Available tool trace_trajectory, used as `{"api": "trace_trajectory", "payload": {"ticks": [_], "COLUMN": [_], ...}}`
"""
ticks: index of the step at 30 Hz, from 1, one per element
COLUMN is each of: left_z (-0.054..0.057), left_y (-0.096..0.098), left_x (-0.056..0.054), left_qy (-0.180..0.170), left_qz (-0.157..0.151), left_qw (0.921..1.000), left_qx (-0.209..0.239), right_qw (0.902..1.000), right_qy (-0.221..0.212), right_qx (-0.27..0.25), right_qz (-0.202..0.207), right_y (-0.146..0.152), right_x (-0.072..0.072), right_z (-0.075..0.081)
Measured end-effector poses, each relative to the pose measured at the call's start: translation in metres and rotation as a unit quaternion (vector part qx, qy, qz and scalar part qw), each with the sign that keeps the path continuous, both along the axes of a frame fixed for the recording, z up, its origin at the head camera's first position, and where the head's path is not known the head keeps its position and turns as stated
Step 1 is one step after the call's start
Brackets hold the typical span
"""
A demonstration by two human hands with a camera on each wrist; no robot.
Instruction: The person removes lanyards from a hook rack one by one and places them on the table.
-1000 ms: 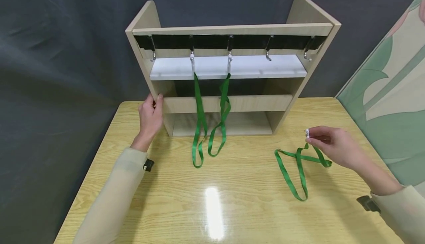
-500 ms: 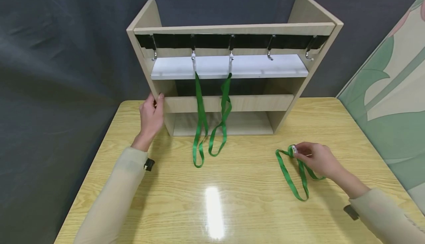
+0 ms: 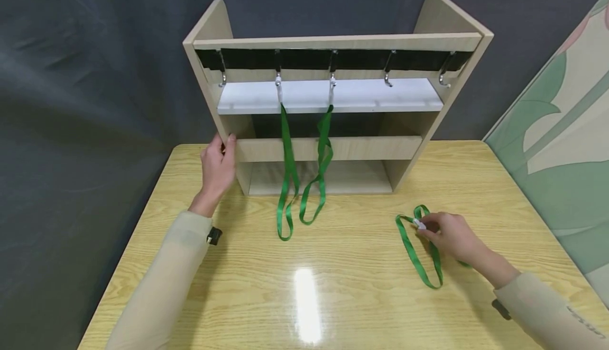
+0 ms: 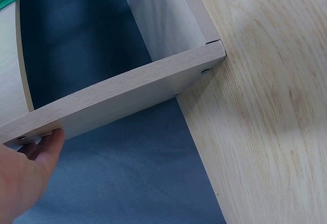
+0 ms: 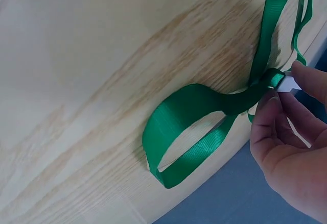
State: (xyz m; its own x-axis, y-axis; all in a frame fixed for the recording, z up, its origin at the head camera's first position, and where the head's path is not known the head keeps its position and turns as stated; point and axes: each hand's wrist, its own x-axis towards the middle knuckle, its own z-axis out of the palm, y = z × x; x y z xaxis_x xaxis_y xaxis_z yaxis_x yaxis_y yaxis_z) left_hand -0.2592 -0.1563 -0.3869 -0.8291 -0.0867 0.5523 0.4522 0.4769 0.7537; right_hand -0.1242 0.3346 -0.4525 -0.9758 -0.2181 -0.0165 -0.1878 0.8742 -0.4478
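Observation:
In the head view my left hand (image 3: 219, 167) holds the left side panel of a pale wooden shelf rack (image 3: 328, 149). Its thumb lies at the panel's front edge, and the left wrist view has fingertips (image 4: 55, 137) against the outer face. My right hand (image 3: 454, 236) pinches the white end piece (image 3: 419, 224) of a green lanyard (image 3: 410, 247) low over the table, front right of the rack. In the right wrist view its ribbon (image 5: 179, 117) loops away from my fingers. Two more green lanyards (image 3: 288, 165) (image 3: 325, 149) hang by white ends from the second and third hooks from the left.
Several metal hooks line a black strip (image 3: 304, 59) under the rack's top rail; the fourth hook (image 3: 387, 77) and the outer two are bare. A white shelf (image 3: 328, 96) lies behind them. The wooden table (image 3: 238, 286) meets dark cloth (image 3: 95, 75) at the left and back.
My right hand has moved left and down with the lanyard's white end, drawing the ribbon toward its left part. My left hand stays on the rack, and the hanging lanyards have not changed.

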Motion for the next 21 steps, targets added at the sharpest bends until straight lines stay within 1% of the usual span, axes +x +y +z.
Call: {"api": "trace_trajectory", "payload": {"ticks": [3, 7, 11, 13, 15, 17, 21], "left_z": [-0.001, -0.001, -0.001, 0.000, 0.000, 0.001, 0.001], "left_y": [-0.001, -0.002, -0.002, -0.001, -0.001, 0.000, -0.001], "left_x": [0.001, 0.002, 0.003, 0.002, 0.001, 0.000, 0.000], "left_qy": [-0.003, -0.003, -0.003, -0.004, -0.004, -0.005, -0.010], "left_qz": [0.000, 0.002, 0.002, 0.002, 0.000, -0.004, -0.002], "left_qw": [1.0000, 1.0000, 1.0000, 1.0000, 1.0000, 1.0000, 0.9999], "left_qx": [0.000, -0.001, -0.003, -0.002, -0.002, -0.002, -0.003], "right_qw": [1.0000, 0.9996, 0.9989, 0.9985, 0.9978, 0.9963, 0.9922], "right_qy": [0.002, 0.008, 0.011, 0.020, 0.032, 0.054, 0.095], "right_qx": [0.005, 0.011, 0.012, 0.007, -0.005, -0.018, -0.042], "right_qz": [0.003, 0.025, 0.043, 0.050, 0.058, 0.064, 0.068], "right_y": [-0.001, 0.000, -0.001, -0.004, -0.011, -0.020, -0.045], "right_x": [0.000, -0.001, -0.008, -0.013, -0.019, -0.024, -0.035], "right_z": [-0.001, 0.000, 0.008, 0.017, 0.029, 0.043, 0.074]}}
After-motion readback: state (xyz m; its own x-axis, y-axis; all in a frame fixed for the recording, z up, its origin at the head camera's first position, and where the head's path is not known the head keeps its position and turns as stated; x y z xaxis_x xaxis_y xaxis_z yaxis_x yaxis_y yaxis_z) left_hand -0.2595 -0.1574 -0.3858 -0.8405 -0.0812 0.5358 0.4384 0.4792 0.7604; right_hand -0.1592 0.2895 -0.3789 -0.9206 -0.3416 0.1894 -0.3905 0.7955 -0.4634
